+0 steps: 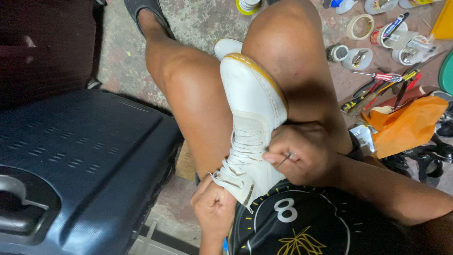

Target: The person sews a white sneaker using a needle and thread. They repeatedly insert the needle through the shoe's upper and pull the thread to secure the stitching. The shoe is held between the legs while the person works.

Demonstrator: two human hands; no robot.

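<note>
A white lace-up shoe (250, 108) with a yellowish sole edge is clamped between my bare knees, toe pointing away. My right hand (304, 153) presses against the shoe's side near the laces and pinches a thin metal needle (284, 159). My left hand (214, 205) is closed into a fist below the shoe's heel opening, touching its tongue end. Whether a thread runs from the left fist cannot be seen.
A dark blue hard suitcase (80, 165) lies at the left. On the concrete floor at the right are an orange plastic sheet (406, 125), screwdrivers and pliers (382, 85), tape rolls (359, 26) and small containers (401, 42). A sandalled foot (146, 14) rests at the top.
</note>
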